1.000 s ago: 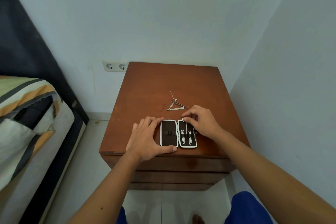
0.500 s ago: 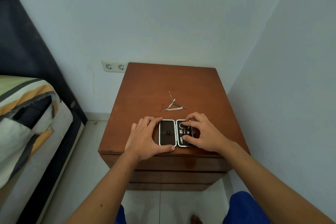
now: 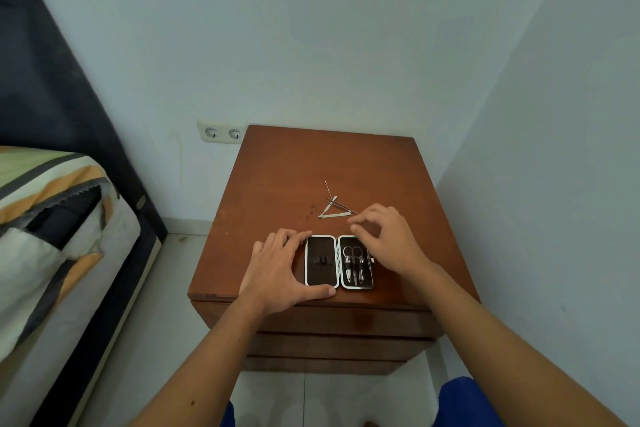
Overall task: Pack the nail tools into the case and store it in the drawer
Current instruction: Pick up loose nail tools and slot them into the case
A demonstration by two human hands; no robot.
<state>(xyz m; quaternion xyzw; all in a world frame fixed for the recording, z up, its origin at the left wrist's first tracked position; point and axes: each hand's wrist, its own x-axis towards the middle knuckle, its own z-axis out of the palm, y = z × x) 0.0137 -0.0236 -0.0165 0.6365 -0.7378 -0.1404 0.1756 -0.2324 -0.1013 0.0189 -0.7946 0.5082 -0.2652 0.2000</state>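
Note:
A small black case [image 3: 321,262] with a white rim lies open flat near the front edge of the brown nightstand [image 3: 284,163]. Its right half holds small scissors [image 3: 351,253] and two other metal tools in loops. My left hand [image 3: 282,270] grips the case's left half, thumb along the front edge. My right hand [image 3: 388,239] hovers above the case's right side, fingers apart and empty, reaching toward the loose tools. Several thin metal nail tools [image 3: 333,208] lie crossed on the top just behind the case.
The nightstand's drawer fronts [image 3: 339,326] are shut below the top. A wall stands close on the right. A bed with striped bedding [image 3: 52,236] is at the left, and a double socket [image 3: 221,132] sits on the back wall.
My right hand lifted off the case's right half, leaving the scissors seated there, and moved back toward the loose tools. My left hand stayed on the case.

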